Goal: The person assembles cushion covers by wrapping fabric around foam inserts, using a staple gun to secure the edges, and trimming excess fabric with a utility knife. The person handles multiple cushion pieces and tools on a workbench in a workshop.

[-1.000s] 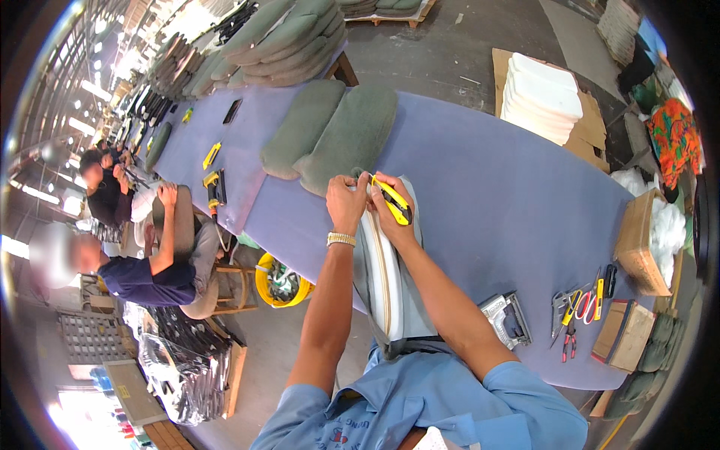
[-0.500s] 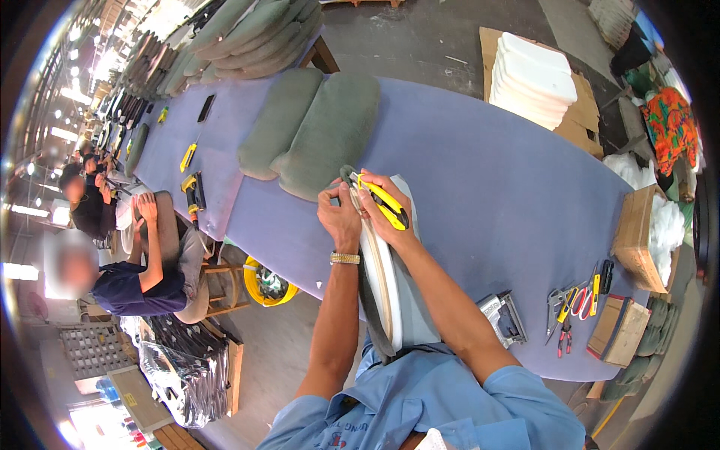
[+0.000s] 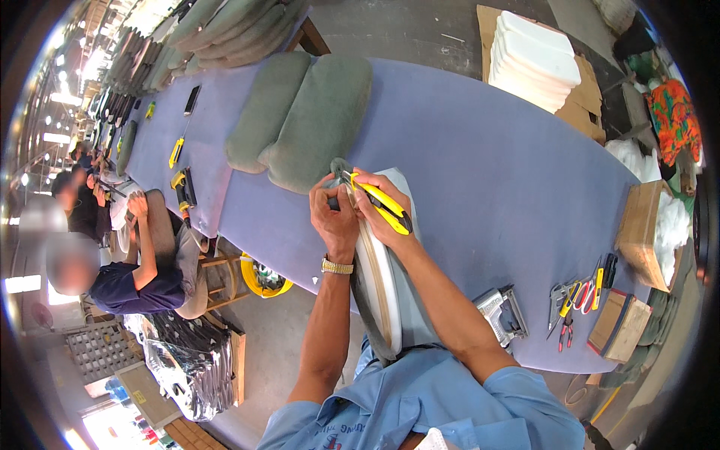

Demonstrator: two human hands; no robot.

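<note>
A padded panel (image 3: 373,274), with a white and beige edge and grey-green fabric along its side, stands on edge between my forearms and leans against my body. At its far end my left hand (image 3: 334,221) pinches the grey-green fabric (image 3: 341,166), fingers closed. My right hand (image 3: 397,193) grips a yellow utility knife (image 3: 388,211) with a black end. The knife's tip is at the fabric close to my left fingertips; whether the blade touches it is hidden. Just beyond my hands lie two grey-green cushions (image 3: 321,124) side by side.
A staple gun (image 3: 502,315), pliers (image 3: 566,334) and scissors (image 3: 581,296) lie at the right. Another staple gun (image 3: 182,193) and a knife (image 3: 176,152) lie left. Beside the table stands a yellow bucket (image 3: 262,279). Co-workers (image 3: 124,277) sit left; stacked cushions (image 3: 232,34) rise behind.
The view has shifted slightly, so the table and cushions sit a little higher and further left. Both hands keep their holds at the panel's far end. The co-worker's hands have moved closer together.
</note>
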